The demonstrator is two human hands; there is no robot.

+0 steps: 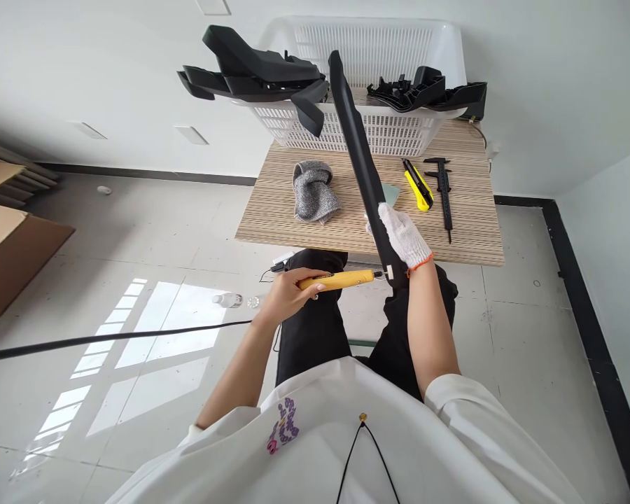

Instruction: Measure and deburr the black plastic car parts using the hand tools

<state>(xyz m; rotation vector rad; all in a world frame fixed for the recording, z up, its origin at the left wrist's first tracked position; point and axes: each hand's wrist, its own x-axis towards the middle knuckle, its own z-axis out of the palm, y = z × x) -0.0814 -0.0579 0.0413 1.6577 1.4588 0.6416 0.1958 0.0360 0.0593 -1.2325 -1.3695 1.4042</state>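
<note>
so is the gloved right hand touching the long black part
Touching: the head view shows the gloved right hand gripping the long black part by its edge, near its lower end.

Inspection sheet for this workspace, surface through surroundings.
Surface: striped wood-look table.
Job's things: yellow tool, its tip at the near end of the long black part; contact unclear.
Clutter: grey cloth, yellow cutter, black caliper; white basket at the far side, black pieces jutting over its rim.
Hands: bare left hand holds the tool; gloved right hand grips the part.
Cables: black cable from picture left toward the person; connection hidden.
Surroundings: cardboard box at left; clear bottle on floor.
</note>
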